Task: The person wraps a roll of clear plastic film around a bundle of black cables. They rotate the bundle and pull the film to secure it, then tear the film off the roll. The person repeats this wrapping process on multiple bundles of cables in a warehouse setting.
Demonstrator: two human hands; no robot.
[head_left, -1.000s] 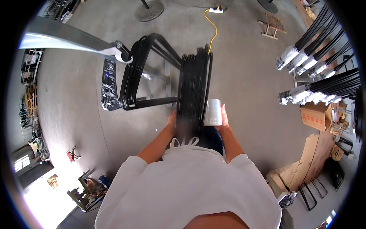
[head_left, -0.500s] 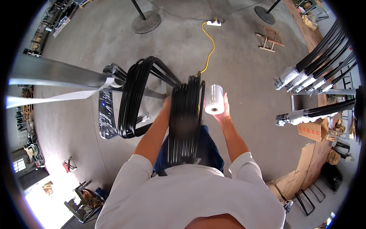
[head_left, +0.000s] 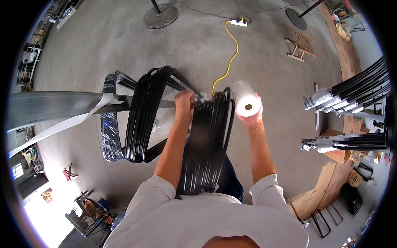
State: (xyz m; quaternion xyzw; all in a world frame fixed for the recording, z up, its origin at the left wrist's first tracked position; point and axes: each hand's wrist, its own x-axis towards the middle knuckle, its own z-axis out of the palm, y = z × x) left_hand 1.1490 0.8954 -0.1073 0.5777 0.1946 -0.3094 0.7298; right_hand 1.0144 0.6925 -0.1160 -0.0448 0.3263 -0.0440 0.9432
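- Black bent-tube bundle (head_left: 204,144): left hand (head_left: 184,101) at its upper left edge, fingers curled; cannot tell what they grip.
- Stretch-film roll (head_left: 245,96): right of bundle, held in the partly curled right hand (head_left: 253,116).
- Carton (head_left: 340,155), far right: red printing, illegible.

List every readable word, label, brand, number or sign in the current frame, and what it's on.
No text quoted:
Cardboard box, right side: red print, partly covered, too small to read.
Blue label on the plastic-wrapped bundle, left: pale mark, too small to read.
Film roll in the right hand: no print visible.
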